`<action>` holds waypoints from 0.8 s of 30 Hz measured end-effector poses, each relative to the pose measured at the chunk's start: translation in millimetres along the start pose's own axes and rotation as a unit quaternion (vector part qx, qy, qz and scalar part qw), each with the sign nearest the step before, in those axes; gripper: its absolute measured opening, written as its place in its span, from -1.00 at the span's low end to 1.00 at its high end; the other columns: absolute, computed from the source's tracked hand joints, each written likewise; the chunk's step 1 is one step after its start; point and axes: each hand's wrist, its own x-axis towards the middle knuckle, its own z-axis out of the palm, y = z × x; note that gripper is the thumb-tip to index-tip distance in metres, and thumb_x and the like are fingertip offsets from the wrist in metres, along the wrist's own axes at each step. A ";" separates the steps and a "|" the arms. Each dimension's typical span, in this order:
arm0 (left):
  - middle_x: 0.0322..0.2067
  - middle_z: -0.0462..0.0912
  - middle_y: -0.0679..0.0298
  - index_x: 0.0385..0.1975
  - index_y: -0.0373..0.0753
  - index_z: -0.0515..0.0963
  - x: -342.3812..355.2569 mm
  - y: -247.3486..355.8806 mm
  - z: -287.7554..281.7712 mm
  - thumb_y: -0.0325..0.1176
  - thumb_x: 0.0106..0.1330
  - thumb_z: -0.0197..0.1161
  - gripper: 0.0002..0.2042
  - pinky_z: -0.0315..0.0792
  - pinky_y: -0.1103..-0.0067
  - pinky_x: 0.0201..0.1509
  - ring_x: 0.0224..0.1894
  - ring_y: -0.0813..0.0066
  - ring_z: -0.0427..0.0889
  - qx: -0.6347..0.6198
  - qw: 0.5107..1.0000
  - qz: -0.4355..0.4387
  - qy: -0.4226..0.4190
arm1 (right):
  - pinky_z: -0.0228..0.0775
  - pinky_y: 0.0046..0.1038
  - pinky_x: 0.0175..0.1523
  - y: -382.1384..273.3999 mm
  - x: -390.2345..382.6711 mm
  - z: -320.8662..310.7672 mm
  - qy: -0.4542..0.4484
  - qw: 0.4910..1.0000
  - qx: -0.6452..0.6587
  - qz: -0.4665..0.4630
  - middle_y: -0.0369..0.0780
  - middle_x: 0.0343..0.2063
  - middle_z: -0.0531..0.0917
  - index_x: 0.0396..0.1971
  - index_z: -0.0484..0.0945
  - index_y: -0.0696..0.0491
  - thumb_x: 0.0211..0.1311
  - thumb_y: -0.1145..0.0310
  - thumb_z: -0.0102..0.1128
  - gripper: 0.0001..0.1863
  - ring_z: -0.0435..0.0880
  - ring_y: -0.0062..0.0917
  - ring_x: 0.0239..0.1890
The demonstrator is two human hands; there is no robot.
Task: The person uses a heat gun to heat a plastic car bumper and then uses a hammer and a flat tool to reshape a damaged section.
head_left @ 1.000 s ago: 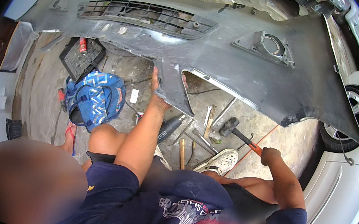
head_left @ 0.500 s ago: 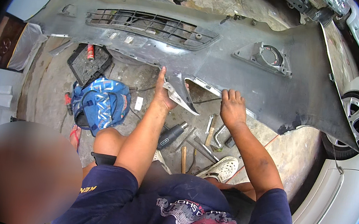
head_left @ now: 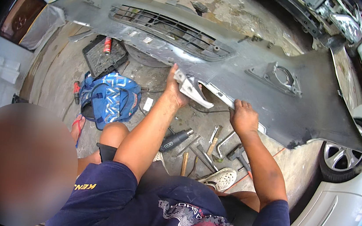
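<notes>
A large grey car bumper (head_left: 296, 112) with a grille opening (head_left: 170, 30) spans the upper view. My left hand (head_left: 174, 90) is closed on a narrow, downward-pointing part of it, whose pale inner face (head_left: 194, 92) is turned up. My right hand (head_left: 242, 117) has its fingers curled over the bumper's lower edge, further right. Below, on the concrete floor, lie a hammer with an orange handle (head_left: 237, 152), a black heat gun (head_left: 177, 140), an L-shaped bar (head_left: 226, 140), a comb-like wooden-handled tool (head_left: 212, 143) and several other hand tools.
A blue patterned bag (head_left: 112, 97), a black tray (head_left: 98, 60) with a red can (head_left: 107, 45) and a red-black tool (head_left: 76, 91) lie left. Another person (head_left: 78, 124) is close at lower left. A white car (head_left: 330, 203) stands right, metal car parts (head_left: 348, 29) at upper right.
My right hand has let go of the hammer, now lying on the floor, and taken hold of the bumper edge. The narrow part has tilted, showing its pale face. The view has shifted.
</notes>
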 end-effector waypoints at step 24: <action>0.34 0.55 0.01 0.39 -0.07 0.52 -18.8 273.7 107.5 0.04 0.25 0.46 -0.30 0.35 0.24 0.52 0.42 0.00 0.47 0.813 0.289 0.505 0.002 | 0.41 -0.30 -0.21 21.2 94.4 -240.3 -0.131 0.983 0.124 0.022 -0.08 -0.52 0.64 -0.29 0.64 0.26 0.27 0.33 0.48 -0.71 0.51 -0.46 -0.43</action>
